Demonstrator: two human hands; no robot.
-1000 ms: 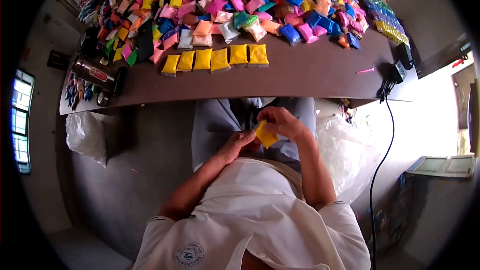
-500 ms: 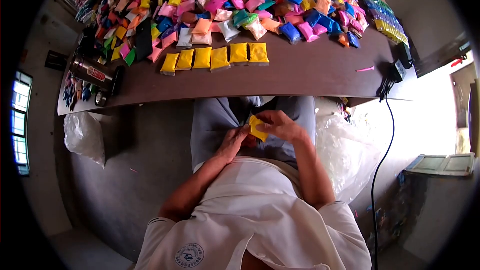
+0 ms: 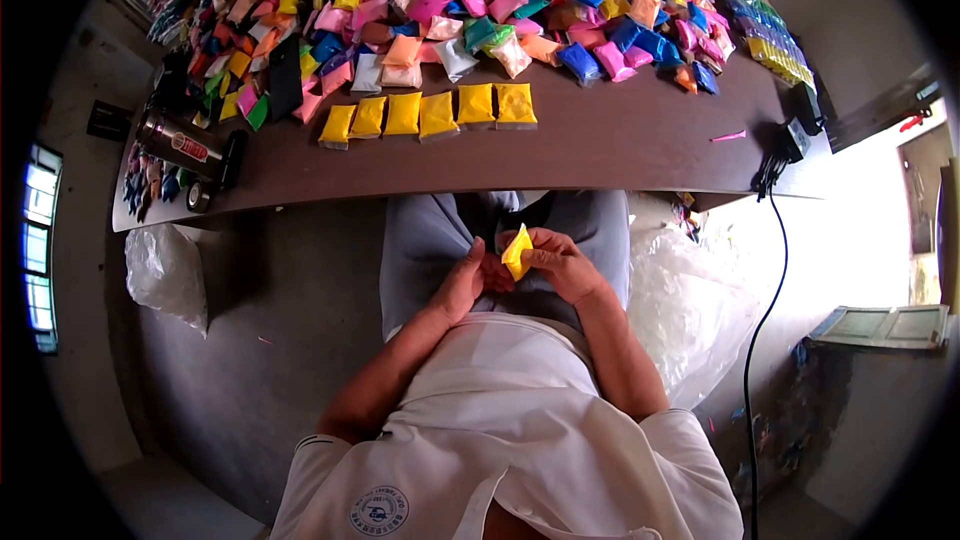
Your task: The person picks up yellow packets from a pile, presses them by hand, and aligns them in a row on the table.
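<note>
Over my lap, my right hand (image 3: 565, 265) pinches a small yellow packet (image 3: 516, 253), tilted with its narrow side toward me. My left hand (image 3: 467, 281) is just left of the packet, thumb up and fingers spread behind and below it, palm turned toward it. On the table beyond my knees lies a row of several similar yellow packets (image 3: 403, 114), side by side, with clear film along their near edges.
A large heap of multicoloured packets (image 3: 430, 5) covers the back of the brown table (image 3: 430, 168). A steel flask (image 3: 180, 145) lies at the left; a power adapter (image 3: 796, 140) with a black cable is at the right. Clear plastic bags (image 3: 690, 305) flank my legs.
The yellow packet has turned from flat-facing to edge-on in my right hand. My left hand has let go of it and moved slightly left, fingers opening.
</note>
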